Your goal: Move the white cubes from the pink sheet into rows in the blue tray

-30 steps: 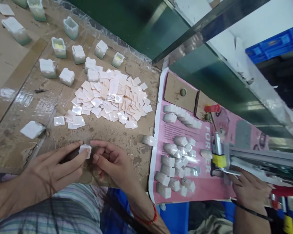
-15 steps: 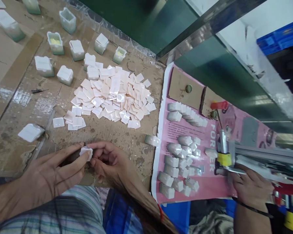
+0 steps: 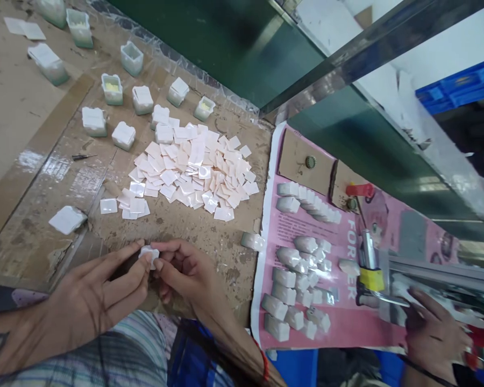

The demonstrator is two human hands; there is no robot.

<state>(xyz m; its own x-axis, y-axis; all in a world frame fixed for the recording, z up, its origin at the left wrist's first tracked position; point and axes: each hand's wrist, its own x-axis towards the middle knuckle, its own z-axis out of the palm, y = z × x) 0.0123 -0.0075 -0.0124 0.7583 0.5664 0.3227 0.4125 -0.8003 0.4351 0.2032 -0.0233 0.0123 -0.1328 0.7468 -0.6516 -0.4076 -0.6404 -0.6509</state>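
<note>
My left hand (image 3: 100, 285) and my right hand (image 3: 185, 274) meet low in the view, their fingertips pinching a small white plastic piece (image 3: 149, 257) from both sides. Much of that piece is hidden by my fingers. Just above my hands lies a heap of flat, glossy white squares (image 3: 189, 172) on a stained cardboard work surface (image 3: 210, 242). Neither hand touches the heap. A red thread circles my right wrist.
Several small white lidded tubs (image 3: 123, 135) stand beyond the heap. Rows of white moulded pieces (image 3: 284, 278) lie on a pink printed sheet (image 3: 342, 322). At right, a co-worker's hand (image 3: 435, 336) is beside a metal tool with a yellow clamp (image 3: 371, 279). A green panel (image 3: 226, 48) rises behind.
My hands have closed in, and both now pinch the white piece. The whole scene has shifted slightly in view. The co-worker's hand has moved right, away from the yellow clamp.
</note>
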